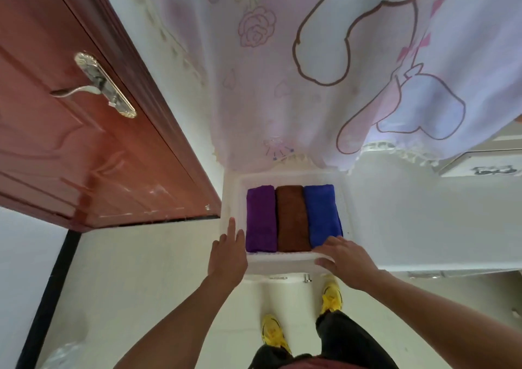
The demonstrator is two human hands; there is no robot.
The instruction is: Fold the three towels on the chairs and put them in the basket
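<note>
A white basket (285, 264) stands on a white surface in front of me. Inside it lie three folded towels side by side: a purple towel (260, 219) on the left, a brown towel (291, 218) in the middle, a blue towel (322, 213) on the right. My left hand (227, 251) is at the basket's near left corner with its fingers straight, holding nothing. My right hand (343, 260) rests on the basket's near right rim, fingers spread over the rim by the blue towel and thumb on the front wall.
A reddish-brown door (84, 142) with a metal handle (99, 86) stands open on the left. A pink and lilac patterned curtain (324, 58) hangs above and behind the basket. My feet in yellow shoes (332, 298) stand on the pale floor below.
</note>
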